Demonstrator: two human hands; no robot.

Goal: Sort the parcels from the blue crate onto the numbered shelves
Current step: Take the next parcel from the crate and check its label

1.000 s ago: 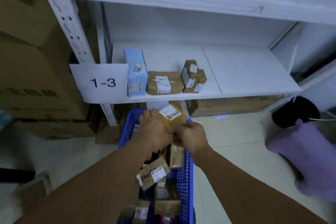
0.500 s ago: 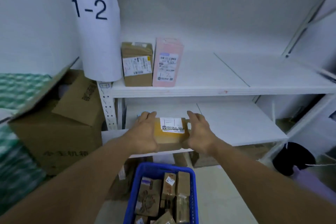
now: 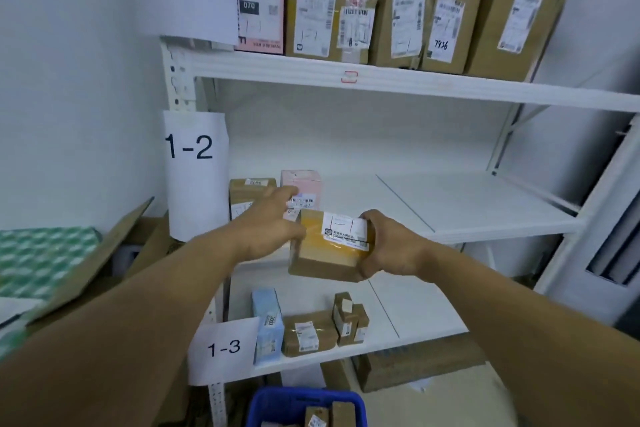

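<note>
My right hand [image 3: 391, 246] grips a small brown parcel [image 3: 329, 250] with yellow tape and a white label, held in the air in front of the shelf marked 1-2 [image 3: 467, 215]. My left hand [image 3: 270, 222] has its fingers stretched towards a pink parcel [image 3: 304, 184] and a brown parcel [image 3: 247, 191] that stand at the left of that shelf; its palm lies against the held parcel's left side. The blue crate [image 3: 277, 406] sits at the bottom edge with a few parcels showing inside.
The top shelf [image 3: 415, 87] carries a row of several upright parcels. The shelf marked 1-3 [image 3: 426, 319] holds a light blue box [image 3: 266, 329] and brown parcels. Paper signs hang on the left post. Cardboard boxes [image 3: 114, 253] lean at the left; a flat carton lies under the rack.
The view has tilted upward, so the top shelf shows and the crate has dropped to the bottom edge. The parcel has risen to the 1-2 shelf's height, and my left hand has stretched past it.
</note>
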